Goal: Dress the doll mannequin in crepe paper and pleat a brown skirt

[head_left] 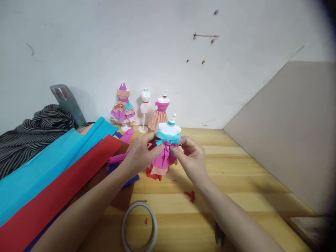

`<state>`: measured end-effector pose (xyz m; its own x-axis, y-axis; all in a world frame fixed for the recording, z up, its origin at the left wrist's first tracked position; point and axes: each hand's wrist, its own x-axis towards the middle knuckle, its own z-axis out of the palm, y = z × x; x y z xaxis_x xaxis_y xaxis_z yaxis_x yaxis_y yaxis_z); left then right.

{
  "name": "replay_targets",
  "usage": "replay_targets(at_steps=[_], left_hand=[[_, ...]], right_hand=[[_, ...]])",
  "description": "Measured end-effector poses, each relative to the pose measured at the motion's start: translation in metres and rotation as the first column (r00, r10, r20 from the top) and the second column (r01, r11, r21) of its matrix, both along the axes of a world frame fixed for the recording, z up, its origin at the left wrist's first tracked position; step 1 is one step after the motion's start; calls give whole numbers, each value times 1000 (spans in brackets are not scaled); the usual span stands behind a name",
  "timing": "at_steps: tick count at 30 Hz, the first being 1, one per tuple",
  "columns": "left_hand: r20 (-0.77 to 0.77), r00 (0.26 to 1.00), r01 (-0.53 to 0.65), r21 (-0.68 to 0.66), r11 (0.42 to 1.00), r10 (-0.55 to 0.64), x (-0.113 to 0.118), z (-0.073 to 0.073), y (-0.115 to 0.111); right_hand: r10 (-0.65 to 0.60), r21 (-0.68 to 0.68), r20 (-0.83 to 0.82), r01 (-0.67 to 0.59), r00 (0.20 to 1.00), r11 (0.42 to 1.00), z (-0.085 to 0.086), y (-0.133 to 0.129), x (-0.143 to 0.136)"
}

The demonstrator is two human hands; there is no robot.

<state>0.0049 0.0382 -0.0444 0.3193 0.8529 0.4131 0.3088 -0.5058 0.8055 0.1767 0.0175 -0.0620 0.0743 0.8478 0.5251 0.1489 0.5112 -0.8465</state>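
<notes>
Between my hands stands a small white dress form [170, 129] wearing a layered paper dress [163, 160] with a turquoise top and pink, peach and red skirt tiers. My left hand [143, 151] pinches the dress at the left of the waist, thumb in front. On the other side my right hand [191, 155] pinches the waist with thumb and forefinger. The fingertips behind the dress are hidden. Behind it are a dress form in a pink and peach dress [159, 117], a bare white dress form [144, 105] and one in a ruffled purple and peach dress [123, 106].
Turquoise paper [47, 161] and red paper [65, 182] lie across the left side, near a striped cloth [39, 129] and a flask [68, 105]. A tape roll [124, 227] lies in front. Red scraps [191, 196] dot the wooden table [236, 175].
</notes>
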Motion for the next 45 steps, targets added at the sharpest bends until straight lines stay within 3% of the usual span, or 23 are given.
replay_targets(at_steps=[8,16,24,31,40,45], left_hand=[[-42,997,57,-21,998,-58,-2,9,-7],[-50,999,23,10,1000,-22,2,7,-5],[-105,994,12,89,996,-3,0,9,-6],[-74,997,-13,68,998,18,0,5,-3],[-85,995,-37,134,990,49,-1,1,0],[-101,994,-40,120,992,52,1,2,-1]], right_hand=[[-131,127,129,115,983,985,-3,0,-4],[-194,221,194,150,962,964,-3,-3,-8],[-203,260,203,147,958,954,-3,-3,-10],[-179,250,194,127,965,960,-7,-3,-10],[15,110,137,-31,990,994,-2,1,2],[-85,205,254,32,963,978,5,4,6]])
